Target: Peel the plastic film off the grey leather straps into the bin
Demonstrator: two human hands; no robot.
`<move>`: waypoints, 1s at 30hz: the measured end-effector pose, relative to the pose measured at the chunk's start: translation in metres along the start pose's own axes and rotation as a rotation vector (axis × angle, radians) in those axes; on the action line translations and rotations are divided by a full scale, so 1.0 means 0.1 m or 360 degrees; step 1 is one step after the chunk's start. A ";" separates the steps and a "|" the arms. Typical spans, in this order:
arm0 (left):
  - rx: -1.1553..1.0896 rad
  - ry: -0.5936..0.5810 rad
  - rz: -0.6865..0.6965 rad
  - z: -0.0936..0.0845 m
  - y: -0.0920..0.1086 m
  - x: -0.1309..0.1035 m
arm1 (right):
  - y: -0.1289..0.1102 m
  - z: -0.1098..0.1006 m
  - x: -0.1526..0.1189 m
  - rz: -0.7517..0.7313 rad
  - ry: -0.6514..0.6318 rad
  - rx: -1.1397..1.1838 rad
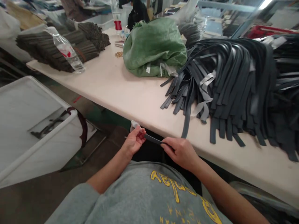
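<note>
Just below the table's front edge, my left hand (133,141) and my right hand (181,151) hold one narrow dark strap (152,139) between them. The left hand pinches its left end, where a small white piece (134,124) sticks up above the fingers. The right hand grips the other end. A large heap of similar dark grey straps (233,84) lies on the cream table (121,90) to the right, with some ends hanging over the edge.
A green sack (154,46) sits mid-table. A bundle of dark strips (46,49) with a plastic bottle (66,49) on it lies far left. A white bin (35,124) stands on the floor at left. A red crate (263,31) is at back right.
</note>
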State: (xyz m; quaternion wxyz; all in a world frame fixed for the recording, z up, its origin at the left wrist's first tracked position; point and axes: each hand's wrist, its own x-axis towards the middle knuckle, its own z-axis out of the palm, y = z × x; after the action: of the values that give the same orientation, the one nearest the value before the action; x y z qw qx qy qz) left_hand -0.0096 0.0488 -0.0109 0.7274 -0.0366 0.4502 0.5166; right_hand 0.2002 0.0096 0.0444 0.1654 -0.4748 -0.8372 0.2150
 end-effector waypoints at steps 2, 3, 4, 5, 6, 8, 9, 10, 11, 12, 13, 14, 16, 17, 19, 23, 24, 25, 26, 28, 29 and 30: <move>-0.0030 -0.0030 0.0029 0.00 0.01 -0.03 | -0.08 0.05 0.01 0.0137 0.0023 -0.0016; -0.0030 -0.0048 0.0038 0.00 0.01 -0.04 | -0.10 0.07 0.03 0.0184 0.0049 -0.0040; -0.0022 -0.0066 0.0043 0.01 0.01 -0.05 | -0.11 0.09 0.05 0.0215 0.0076 -0.0066; -0.0006 -0.0084 0.0044 0.01 0.02 -0.07 | -0.12 0.10 0.06 0.0230 0.0100 -0.0093; 0.0010 -0.0104 0.0043 0.02 0.02 -0.08 | -0.13 0.12 0.08 0.0231 0.0121 -0.0120; 0.0032 -0.0141 0.0047 0.03 0.02 -0.11 | -0.14 0.14 0.11 0.0205 0.0146 -0.0168; 0.0033 -0.0159 0.0051 0.04 0.02 -0.12 | -0.15 0.15 0.12 0.0190 0.0156 -0.0190; 0.0029 -0.0173 0.0052 0.04 0.03 -0.12 | -0.16 0.16 0.13 0.0181 0.0165 -0.0212; 0.0022 -0.0181 0.0049 0.05 0.03 -0.13 | -0.17 0.17 0.14 0.0182 0.0174 -0.0231; 0.0012 -0.0184 0.0043 0.05 0.03 -0.13 | -0.17 0.18 0.14 0.0191 0.0180 -0.0248; 0.0001 -0.0186 0.0034 0.05 0.04 -0.13 | -0.17 0.18 0.15 0.0203 0.0179 -0.0265; -0.0008 -0.0186 0.0024 0.05 0.04 -0.13 | -0.17 0.19 0.16 0.0215 0.0172 -0.0282; -0.0019 -0.0184 0.0012 0.04 0.03 -0.14 | -0.18 0.20 0.19 0.0234 0.0130 -0.0314; -0.0022 -0.0183 0.0014 0.04 0.01 -0.15 | -0.19 0.22 0.22 0.0243 0.0102 -0.0333; -0.0026 -0.0170 0.0030 0.03 -0.03 -0.16 | -0.22 0.24 0.29 0.0272 0.0041 -0.0390; -0.0053 -0.0124 0.0059 0.02 -0.11 -0.17 | -0.28 0.26 0.44 0.0295 -0.0105 -0.0490; -0.0067 -0.0106 0.0065 0.01 -0.10 -0.16 | -0.29 0.23 0.45 0.0266 -0.0127 -0.0468; -0.0090 -0.0076 0.0078 0.00 -0.08 -0.14 | -0.28 0.19 0.45 0.0223 -0.0132 -0.0427; -0.0124 -0.0033 0.0102 -0.01 -0.05 -0.12 | -0.26 0.15 0.43 0.0179 -0.0121 -0.0379; -0.0207 0.0062 0.0165 -0.04 0.02 -0.09 | -0.21 0.04 0.38 0.0120 -0.0066 -0.0330; -0.0241 0.0096 0.0183 -0.06 0.04 -0.08 | -0.18 0.01 0.37 0.0110 -0.0034 -0.0343; -0.0260 0.0108 0.0180 -0.07 0.04 -0.09 | -0.17 -0.02 0.36 0.0100 -0.0006 -0.0369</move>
State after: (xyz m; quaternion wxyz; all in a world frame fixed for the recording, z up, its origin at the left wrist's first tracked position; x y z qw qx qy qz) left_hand -0.0175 0.0412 -0.0072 0.6761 -0.0878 0.4322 0.5903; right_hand 0.1709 0.0338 0.0570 0.1010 -0.5163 -0.8415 0.1226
